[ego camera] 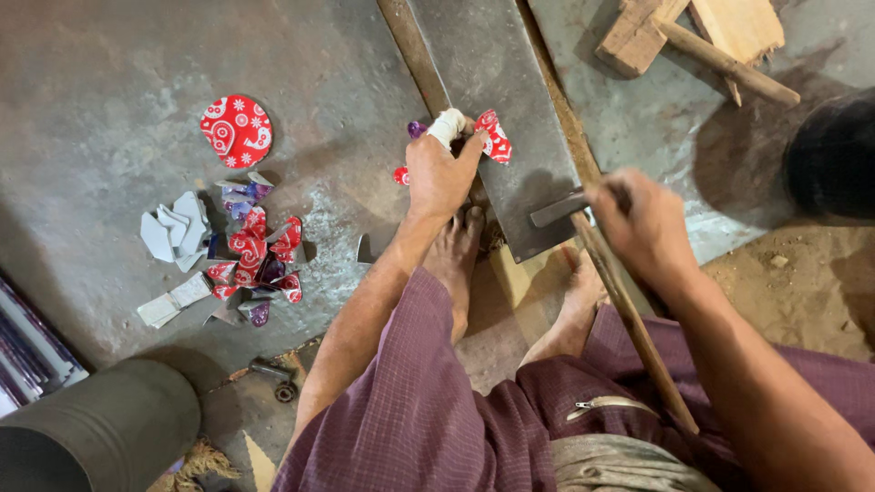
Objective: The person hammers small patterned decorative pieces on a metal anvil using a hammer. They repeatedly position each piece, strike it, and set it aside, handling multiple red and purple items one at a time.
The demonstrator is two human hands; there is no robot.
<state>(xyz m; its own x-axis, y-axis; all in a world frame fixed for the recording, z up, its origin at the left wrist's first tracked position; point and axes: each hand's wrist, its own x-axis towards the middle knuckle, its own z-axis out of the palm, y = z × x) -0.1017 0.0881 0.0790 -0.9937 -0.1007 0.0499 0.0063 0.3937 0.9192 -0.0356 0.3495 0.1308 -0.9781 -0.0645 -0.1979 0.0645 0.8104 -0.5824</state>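
My left hand (pixel 440 173) is closed over a small piece of red patterned sheet (pixel 493 136), pinching it between thumb and fingers and holding it against the edge of the long grey metal blade (pixel 492 109) that runs away from me across the floor. The forefinger of that hand is wrapped in a white bandage (pixel 447 125), and a purple scrap (pixel 416 129) peeks out just beyond the knuckles, with a red fragment (pixel 401 175) showing just left of the hand. My right hand (pixel 643 223) is curled tight around a dark metal handle (pixel 565 208) at the near end of the blade, resting on a long wooden bar (pixel 629 319) that slants down towards my lap. My bare feet (pixel 460 260) sit below and between both hands, bracing the base of the tool. Well to the left of my left hand lies a red round disc with white patterns (pixel 237 130), and nearer, below it, a loose heap of red, purple and grey offcuts (pixel 241 260) on the concrete floor (pixel 109 109). Lower left of that hand, near my knee, stands a dark cylindrical drum (pixel 100 424); I cannot tell what is in it. Beyond my right hand are rough wooden blocks (pixel 693 32).
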